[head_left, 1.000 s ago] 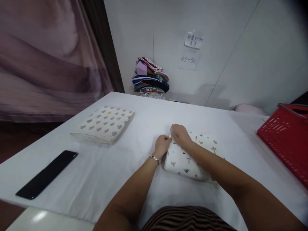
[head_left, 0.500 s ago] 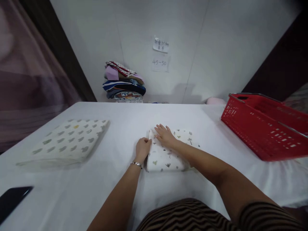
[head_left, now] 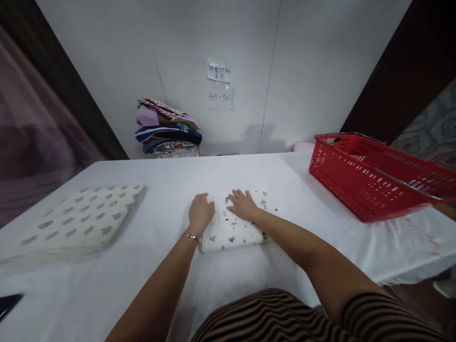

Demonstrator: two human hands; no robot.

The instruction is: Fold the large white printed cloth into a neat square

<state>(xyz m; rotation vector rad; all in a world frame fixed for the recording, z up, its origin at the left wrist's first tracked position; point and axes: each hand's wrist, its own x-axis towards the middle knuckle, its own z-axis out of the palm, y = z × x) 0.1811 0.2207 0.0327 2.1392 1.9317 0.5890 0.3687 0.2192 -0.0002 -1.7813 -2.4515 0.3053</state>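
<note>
Both hands, left hand [head_left: 200, 212] and right hand [head_left: 243, 205], press the folded cloth [head_left: 235, 228].

White table [head_left: 313, 209] is carrying a folded heart-print cloth [head_left: 76, 221] at 9 o'clock and a red basket [head_left: 374, 175] at 2 o'clock. Stack of folded fabrics [head_left: 167, 129] is sitting at 11 o'clock against the wall, paper notes [head_left: 220, 85] hanging at 12 o'clock.
</note>
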